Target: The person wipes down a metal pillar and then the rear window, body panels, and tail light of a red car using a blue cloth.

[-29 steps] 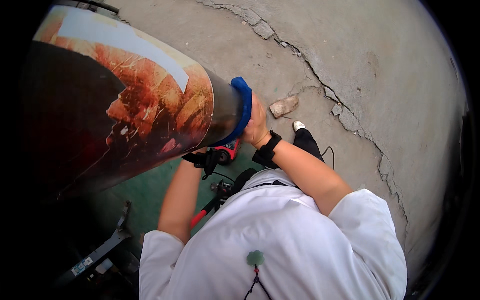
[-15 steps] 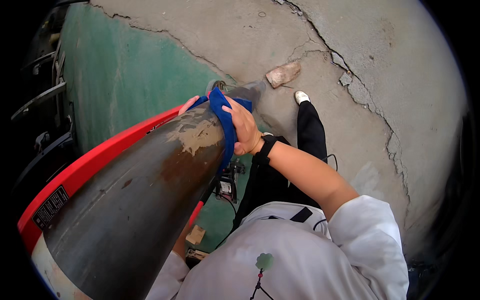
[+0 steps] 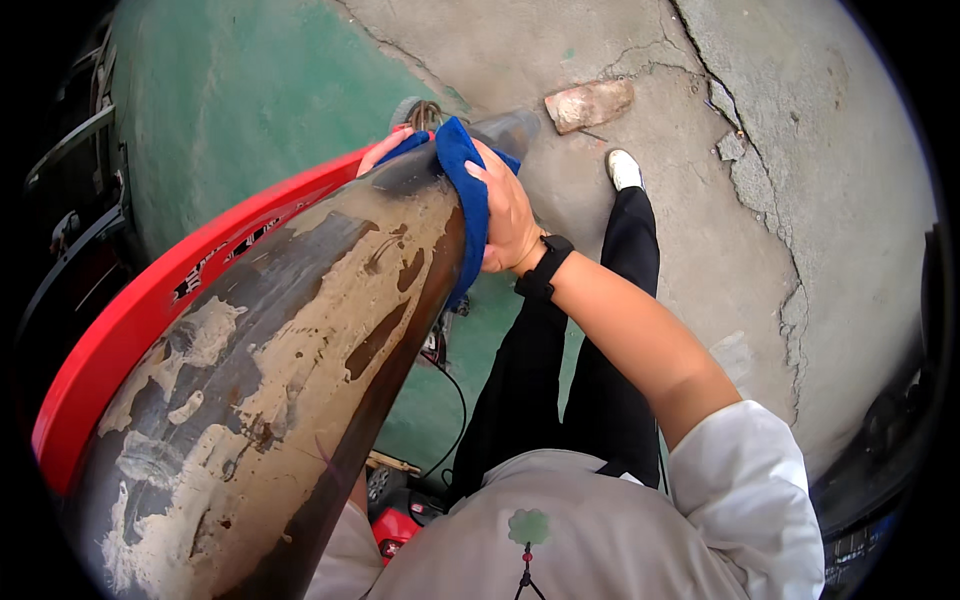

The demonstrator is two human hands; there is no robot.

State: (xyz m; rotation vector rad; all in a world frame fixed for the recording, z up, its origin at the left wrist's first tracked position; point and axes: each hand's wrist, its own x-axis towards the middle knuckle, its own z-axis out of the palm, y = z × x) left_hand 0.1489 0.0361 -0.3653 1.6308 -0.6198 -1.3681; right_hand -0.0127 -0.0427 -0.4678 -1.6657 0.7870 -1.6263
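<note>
A wide fisheye on the wearer's head looks steeply down over the shirt point(image 3: 450, 535), with the tube point(image 3: 300, 340) close below and the floor point(image 3: 700, 260) farther off.

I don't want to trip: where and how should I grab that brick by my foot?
Probably across its middle, coming from above and gripping both long sides: the brick looks longer than wide and lies flat on the concrete floor. The right hand, on the blue cloth, would need freeing.
</note>
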